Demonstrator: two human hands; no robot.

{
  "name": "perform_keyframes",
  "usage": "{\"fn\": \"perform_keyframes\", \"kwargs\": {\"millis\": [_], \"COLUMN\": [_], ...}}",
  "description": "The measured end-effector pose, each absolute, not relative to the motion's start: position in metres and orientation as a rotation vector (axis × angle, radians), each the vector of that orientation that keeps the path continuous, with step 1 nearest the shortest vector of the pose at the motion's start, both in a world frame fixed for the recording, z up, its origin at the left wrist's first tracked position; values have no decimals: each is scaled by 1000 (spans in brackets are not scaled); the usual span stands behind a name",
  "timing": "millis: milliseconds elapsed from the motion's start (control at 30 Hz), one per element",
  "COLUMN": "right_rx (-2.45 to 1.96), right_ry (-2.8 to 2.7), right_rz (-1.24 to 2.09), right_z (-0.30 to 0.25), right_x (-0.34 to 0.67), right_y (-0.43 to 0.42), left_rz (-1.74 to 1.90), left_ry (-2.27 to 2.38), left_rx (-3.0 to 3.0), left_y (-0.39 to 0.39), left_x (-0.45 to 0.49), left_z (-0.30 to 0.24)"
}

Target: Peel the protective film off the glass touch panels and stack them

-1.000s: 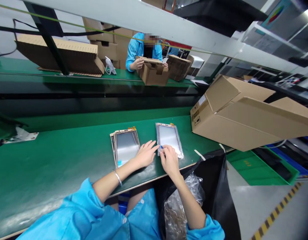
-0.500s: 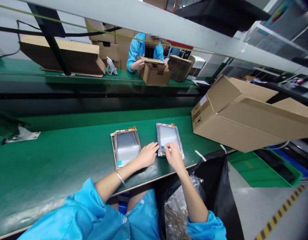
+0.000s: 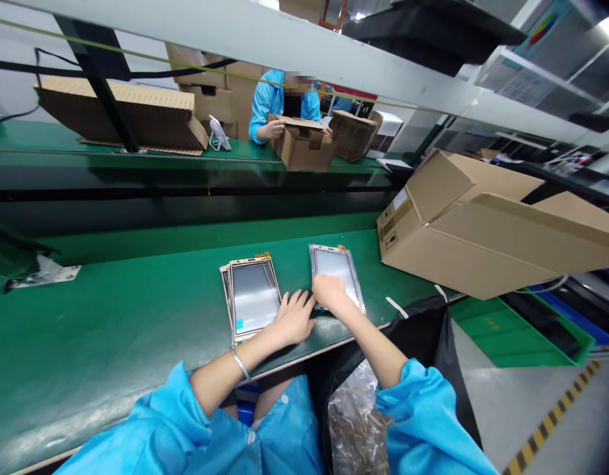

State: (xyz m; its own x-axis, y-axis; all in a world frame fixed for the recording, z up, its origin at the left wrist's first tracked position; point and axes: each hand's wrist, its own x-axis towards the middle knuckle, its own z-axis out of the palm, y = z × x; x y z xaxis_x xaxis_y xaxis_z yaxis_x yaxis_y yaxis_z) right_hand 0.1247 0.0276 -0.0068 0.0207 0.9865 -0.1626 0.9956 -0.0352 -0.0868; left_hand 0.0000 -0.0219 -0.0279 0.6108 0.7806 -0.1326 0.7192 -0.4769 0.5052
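Note:
Two stacks of flat screen panels lie on the green bench. The left stack of screen panels (image 3: 255,293) is slightly fanned, with a blue tab on the top one. Clear plastic film seems to wrap the right stack of screen panels (image 3: 338,260), whose orange flex connector points away from me. My left hand (image 3: 295,318) rests between the stacks with fingers spread, fingertips close to the right stack's near left corner. Over that same corner, my right hand (image 3: 328,291) is closed in a pinch. Whatever its fingers hold is hidden beneath the hand.
A large open cardboard box (image 3: 462,224) stands at the bench's right end. Below it is a green bin (image 3: 526,330). A black bag (image 3: 423,349) with clear plastic wrap (image 3: 358,422) hangs at the bench edge. Across, a co-worker (image 3: 267,105) holds a carton (image 3: 307,148).
My right hand has moved left and turned over the near left corner, covering the blue tab seen there before. My left hand has shifted slightly toward me, its fingers more spread.

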Motion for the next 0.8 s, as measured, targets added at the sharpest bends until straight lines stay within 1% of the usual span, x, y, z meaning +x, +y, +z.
{"fn": "perform_keyframes", "kwargs": {"millis": [133,267,433,600,800], "right_rx": [2200,2251,2308,2301,2355], "right_ry": [2144,2214,2402,2628,2669], "right_rz": [-246,-223,-355,-673,-1202], "right_z": [4,28,48,48,45], "right_x": [126,146,169,173,198], "right_y": [23,19,10,-3,-12], "left_rz": [254,446,703,766,776], "left_ry": [1169,1125,1108,1044,995], "left_rx": [2262,2113,1720,1367,1265], "left_y": [-25,-20,15,46,55], "left_x": [1,2,20,48,76], "left_z": [-33,-32,-13,3,13]}}
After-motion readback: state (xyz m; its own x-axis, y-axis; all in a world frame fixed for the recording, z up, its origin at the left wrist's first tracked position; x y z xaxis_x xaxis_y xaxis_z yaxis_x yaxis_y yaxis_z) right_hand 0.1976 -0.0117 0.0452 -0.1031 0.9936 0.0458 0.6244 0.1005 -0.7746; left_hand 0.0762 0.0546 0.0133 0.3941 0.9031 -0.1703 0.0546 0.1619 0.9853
